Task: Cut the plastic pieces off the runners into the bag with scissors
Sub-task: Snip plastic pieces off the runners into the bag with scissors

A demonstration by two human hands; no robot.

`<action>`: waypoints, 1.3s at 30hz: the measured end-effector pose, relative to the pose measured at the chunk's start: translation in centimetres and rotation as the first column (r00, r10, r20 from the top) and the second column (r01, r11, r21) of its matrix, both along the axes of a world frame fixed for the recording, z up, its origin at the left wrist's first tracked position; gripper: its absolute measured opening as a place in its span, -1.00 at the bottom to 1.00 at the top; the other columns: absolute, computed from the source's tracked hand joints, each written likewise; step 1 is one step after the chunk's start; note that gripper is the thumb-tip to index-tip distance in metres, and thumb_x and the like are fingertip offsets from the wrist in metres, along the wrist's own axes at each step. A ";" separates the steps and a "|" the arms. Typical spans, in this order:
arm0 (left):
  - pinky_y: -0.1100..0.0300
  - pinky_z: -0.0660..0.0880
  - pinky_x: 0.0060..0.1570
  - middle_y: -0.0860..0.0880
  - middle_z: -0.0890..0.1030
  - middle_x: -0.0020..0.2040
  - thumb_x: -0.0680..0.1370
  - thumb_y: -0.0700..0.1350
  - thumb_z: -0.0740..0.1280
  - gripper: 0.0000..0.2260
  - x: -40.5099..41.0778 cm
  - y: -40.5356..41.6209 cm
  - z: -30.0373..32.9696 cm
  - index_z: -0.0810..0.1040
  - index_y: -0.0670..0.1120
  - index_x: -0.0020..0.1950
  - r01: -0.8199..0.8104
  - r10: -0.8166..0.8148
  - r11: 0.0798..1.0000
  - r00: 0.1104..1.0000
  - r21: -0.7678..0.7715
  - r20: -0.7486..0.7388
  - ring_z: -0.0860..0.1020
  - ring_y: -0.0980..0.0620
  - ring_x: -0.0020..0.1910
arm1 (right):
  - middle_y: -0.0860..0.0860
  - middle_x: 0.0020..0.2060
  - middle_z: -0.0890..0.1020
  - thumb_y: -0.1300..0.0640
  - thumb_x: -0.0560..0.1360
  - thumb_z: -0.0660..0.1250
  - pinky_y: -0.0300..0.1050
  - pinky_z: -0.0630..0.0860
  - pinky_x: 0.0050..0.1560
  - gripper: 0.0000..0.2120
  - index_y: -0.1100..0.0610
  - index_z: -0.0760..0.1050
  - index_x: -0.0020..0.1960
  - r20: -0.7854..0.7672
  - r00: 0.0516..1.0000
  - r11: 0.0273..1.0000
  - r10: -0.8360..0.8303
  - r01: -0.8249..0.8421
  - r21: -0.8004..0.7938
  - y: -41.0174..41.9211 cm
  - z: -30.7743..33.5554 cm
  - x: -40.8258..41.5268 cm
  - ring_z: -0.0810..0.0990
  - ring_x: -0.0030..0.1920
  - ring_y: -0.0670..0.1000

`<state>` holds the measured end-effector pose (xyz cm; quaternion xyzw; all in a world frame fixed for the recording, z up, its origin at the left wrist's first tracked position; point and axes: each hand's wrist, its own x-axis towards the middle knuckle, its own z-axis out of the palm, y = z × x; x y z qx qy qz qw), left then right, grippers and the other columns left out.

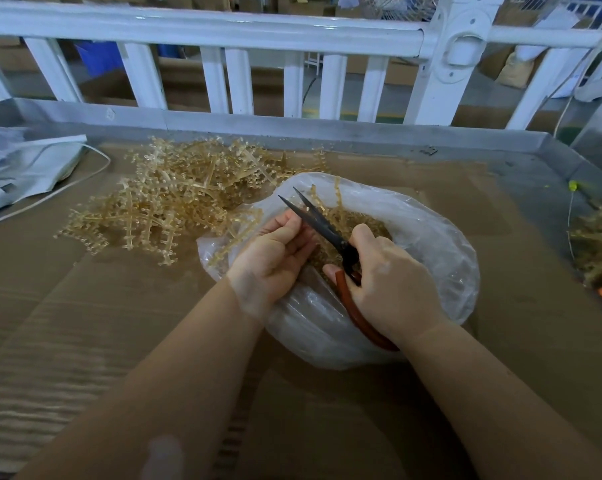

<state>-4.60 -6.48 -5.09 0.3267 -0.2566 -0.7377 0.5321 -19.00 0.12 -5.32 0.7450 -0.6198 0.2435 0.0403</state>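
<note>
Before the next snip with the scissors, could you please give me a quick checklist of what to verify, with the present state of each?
1. Scissors gripped: ok, right hand holds the red handles.
2. Blades open for a cut: ok, the two tips stand apart.
3. Cut happens above the bag: ok, blades are over its open mouth.
4. Runner held steady: cannot tell, left hand is curled by the blades, but what it pinches is hidden.
5. Left fingers away from the blades: not ok, they sit right against the lower blade.
6. More runners waiting: ok, a pile lies left of the bag.
</note>
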 end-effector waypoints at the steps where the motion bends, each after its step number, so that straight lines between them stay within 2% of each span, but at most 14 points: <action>1: 0.34 0.56 -0.32 0.04 0.60 -0.42 0.60 -0.28 0.17 -0.78 0.0 0.0 0.0 0.47 -0.09 -0.21 0.004 -0.004 1.000 1.000 0.005 0.002 0.57 0.16 -0.44 | 0.00 -0.21 0.46 -0.20 0.52 0.19 -0.12 0.38 -0.26 -0.62 0.07 0.33 0.13 0.004 1.000 1.000 0.004 -0.004 -0.002 0.0 0.0 0.0 0.49 -0.19 0.05; 10: 0.34 0.55 -0.31 0.04 0.59 -0.44 0.60 -0.27 0.19 -0.80 0.0 -0.1 0.0 0.50 -0.11 -0.19 0.022 -0.022 1.000 1.000 0.007 0.021 0.56 0.17 -0.46 | 0.01 -0.18 0.54 -0.22 0.53 0.18 -0.01 0.54 -0.17 -0.63 0.07 0.32 0.11 0.024 0.999 0.999 0.030 -0.031 0.024 -0.1 0.4 0.1 0.55 -0.19 0.04; 21: 0.35 0.54 -0.39 0.01 0.60 -0.46 0.58 -0.31 0.20 -0.75 -0.4 0.0 0.1 0.51 -0.13 -0.26 -0.027 0.027 1.000 0.999 0.014 0.030 0.56 0.16 -0.50 | 0.00 -0.26 0.49 -0.20 0.53 0.20 -0.07 0.47 -0.26 -0.65 0.08 0.32 0.08 0.014 0.999 0.999 0.039 -0.039 0.004 0.0 0.2 -0.1 0.50 -0.27 0.03; 25: 0.35 0.54 -0.36 0.03 0.60 -0.45 0.58 -0.31 0.19 -0.79 -0.4 -0.1 0.1 0.50 -0.14 -0.21 -0.019 0.019 1.000 0.998 0.003 0.054 0.57 0.17 -0.47 | -0.02 -0.28 0.48 -0.20 0.53 0.19 -0.10 0.44 -0.27 -0.66 0.07 0.29 0.05 0.028 0.999 0.999 0.045 -0.045 0.017 -0.1 0.1 -0.1 0.48 -0.29 0.02; 35: 0.30 0.56 -0.26 -0.01 0.61 -0.41 0.57 -0.30 0.21 -0.77 -0.5 -0.1 0.0 0.48 -0.13 -0.27 -0.021 0.022 1.000 0.997 -0.005 0.067 0.58 0.12 -0.41 | 0.00 -0.25 0.52 -0.17 0.54 0.22 -0.08 0.45 -0.23 -0.69 0.03 0.20 -0.01 0.066 0.997 0.997 0.051 -0.055 0.058 -0.1 0.2 -0.2 0.50 -0.25 0.04; 39: 0.32 0.57 -0.30 -0.01 0.62 -0.41 0.57 -0.31 0.22 -0.78 -0.5 -0.1 0.0 0.49 -0.14 -0.26 -0.024 0.024 1.000 0.997 0.001 0.071 0.58 0.13 -0.42 | 0.00 -0.25 0.53 -0.16 0.54 0.24 -0.08 0.46 -0.22 -0.69 0.03 0.21 -0.01 0.081 0.995 0.997 0.050 -0.055 0.061 -0.1 0.1 -0.2 0.51 -0.24 0.04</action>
